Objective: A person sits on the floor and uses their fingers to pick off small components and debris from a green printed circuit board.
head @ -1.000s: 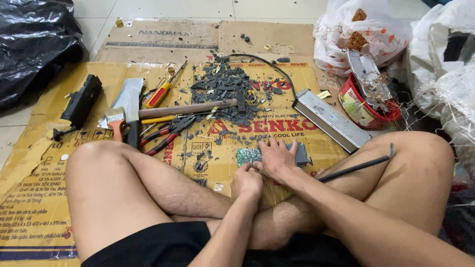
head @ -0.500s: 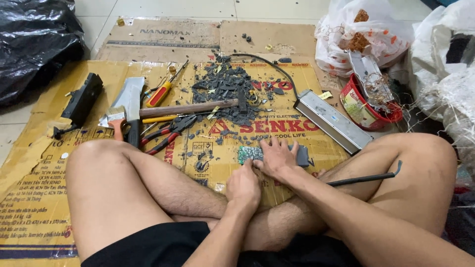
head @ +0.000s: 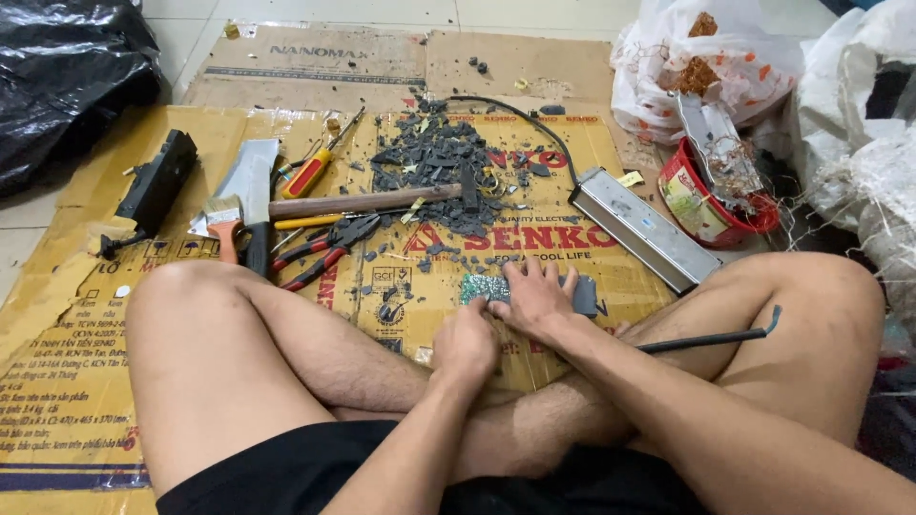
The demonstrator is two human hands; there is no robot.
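Pressing a green circuit board (head: 484, 287) flat, the right hand (head: 536, 300) spreads open; the left hand (head: 466, 345), at its 7 o'clock, curls, grip unclear.

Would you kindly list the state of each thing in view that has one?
green circuit board: flat on the cardboard, pressed under the right hand
left hand: closed, beside the board
hammer: lying flat, head in the dark shards
pliers: lying, handles apart
red tub: tilted, holding metal scrap
metal casing: lying flat
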